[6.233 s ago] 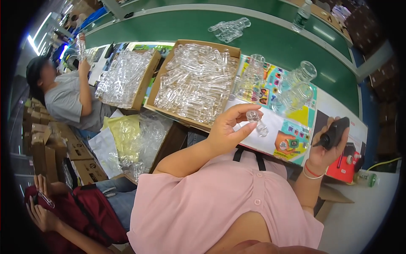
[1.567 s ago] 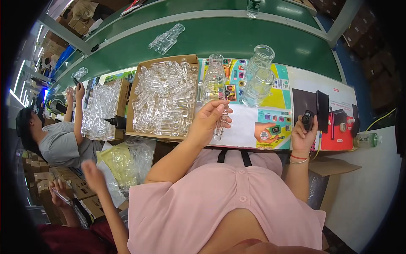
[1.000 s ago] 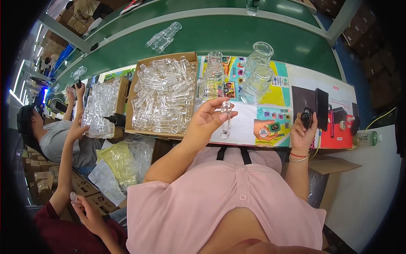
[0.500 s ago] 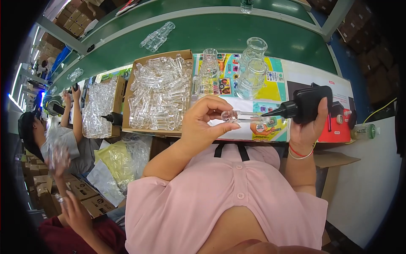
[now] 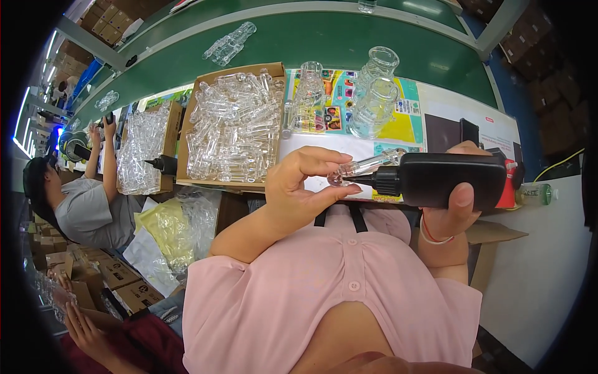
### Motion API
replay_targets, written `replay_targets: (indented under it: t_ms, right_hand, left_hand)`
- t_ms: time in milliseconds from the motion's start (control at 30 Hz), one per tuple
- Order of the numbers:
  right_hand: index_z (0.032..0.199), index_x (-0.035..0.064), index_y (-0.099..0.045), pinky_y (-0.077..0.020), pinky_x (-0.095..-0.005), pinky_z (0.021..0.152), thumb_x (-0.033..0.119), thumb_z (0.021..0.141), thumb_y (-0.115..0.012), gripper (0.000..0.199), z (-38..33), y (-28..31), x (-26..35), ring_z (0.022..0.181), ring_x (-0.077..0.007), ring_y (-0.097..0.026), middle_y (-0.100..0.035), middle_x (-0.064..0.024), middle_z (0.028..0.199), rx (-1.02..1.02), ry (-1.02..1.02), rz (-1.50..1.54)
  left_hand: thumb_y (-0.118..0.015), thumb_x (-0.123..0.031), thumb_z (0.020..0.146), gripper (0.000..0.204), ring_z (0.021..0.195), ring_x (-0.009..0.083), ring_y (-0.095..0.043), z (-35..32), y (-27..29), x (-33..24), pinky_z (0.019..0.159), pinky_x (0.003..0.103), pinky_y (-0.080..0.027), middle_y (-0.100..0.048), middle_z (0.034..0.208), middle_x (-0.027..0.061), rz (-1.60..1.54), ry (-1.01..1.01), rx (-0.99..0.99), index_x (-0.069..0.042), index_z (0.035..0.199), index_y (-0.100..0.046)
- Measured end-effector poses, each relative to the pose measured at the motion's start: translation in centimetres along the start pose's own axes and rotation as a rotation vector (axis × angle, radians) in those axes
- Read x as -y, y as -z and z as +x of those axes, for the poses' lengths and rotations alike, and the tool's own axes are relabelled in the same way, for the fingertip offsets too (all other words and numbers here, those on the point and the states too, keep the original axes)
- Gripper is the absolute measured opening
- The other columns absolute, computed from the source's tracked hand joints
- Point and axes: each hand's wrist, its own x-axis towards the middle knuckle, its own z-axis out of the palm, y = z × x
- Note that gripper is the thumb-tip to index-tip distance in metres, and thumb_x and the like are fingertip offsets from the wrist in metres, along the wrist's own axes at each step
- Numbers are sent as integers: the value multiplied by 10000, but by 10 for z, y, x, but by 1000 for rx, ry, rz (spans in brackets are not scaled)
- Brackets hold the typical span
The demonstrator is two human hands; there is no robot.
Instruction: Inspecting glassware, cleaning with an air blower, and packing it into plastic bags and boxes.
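Since the earlier frame the right hand has lifted the black squeeze bottle off the tabletop and brought its nozzle to the small clear glass piece, which the left hand pinches above the lap. Both grips are clenched. Judging by the full cardboard box of glass pieces, most work remains

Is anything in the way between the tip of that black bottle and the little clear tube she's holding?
Nothing visible. The left hand pinches the clear tube by one end, and the right hand holds the black bottle with its nozzle right at that end. The box of tubes lies beyond, off to the left.
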Motion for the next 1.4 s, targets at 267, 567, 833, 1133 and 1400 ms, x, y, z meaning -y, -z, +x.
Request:
replay_targets:
  t_ms: [267, 567, 833, 1133, 1400]
  right_hand:
    - [914, 7, -484, -400, -259, 610, 522, 781, -561, 537, -8, -3, 5, 684, -152, -483, -503, -73, 798, -34, 43, 4]
    - [998, -11, -510, -421, -284, 747, 400, 792, -613, 472, -4, 14, 1, 806, -156, -515, -529, -93, 920, 150, 19, 132]
    - [968, -7, -544, -427, -282, 708, 388, 775, -631, 448, 3, 22, 7, 773, -162, -526, -547, -95, 907, 206, 43, 44]
    - [950, 36, -582, -453, -320, 622, 312, 698, -731, 403, -2, 32, 27, 683, -230, -591, -630, -91, 834, 346, 198, -115]
    - [987, -54, -459, -453, -285, 457, 308, 807, -625, 437, 6, 23, 18, 592, -203, -541, -546, -195, 800, 518, 676, -76]
  left_hand:
    - [-786, -4, 593, 400, 845, 200, -626, -2, -1, -2, 688, 265, -511, -624, 924, 143, 21, -15, -25, -45, 874, -505]
    - [-783, -9, 593, 393, 847, 220, -632, 0, 2, -6, 695, 275, -512, -629, 927, 145, 59, -47, 19, -42, 892, -530]
    - [-780, -12, 588, 394, 836, 238, -632, 0, 3, -10, 688, 287, -508, -632, 913, 138, 128, -68, 44, -38, 907, -550]
    - [-784, -41, 589, 383, 797, 230, -628, 5, 4, -14, 670, 286, -498, -636, 873, 127, 160, -41, 67, -27, 921, -593]
    - [-772, -45, 612, 384, 812, 196, -624, -2, 12, -15, 698, 268, -497, -636, 881, 103, 97, 164, 113, -14, 952, -596]
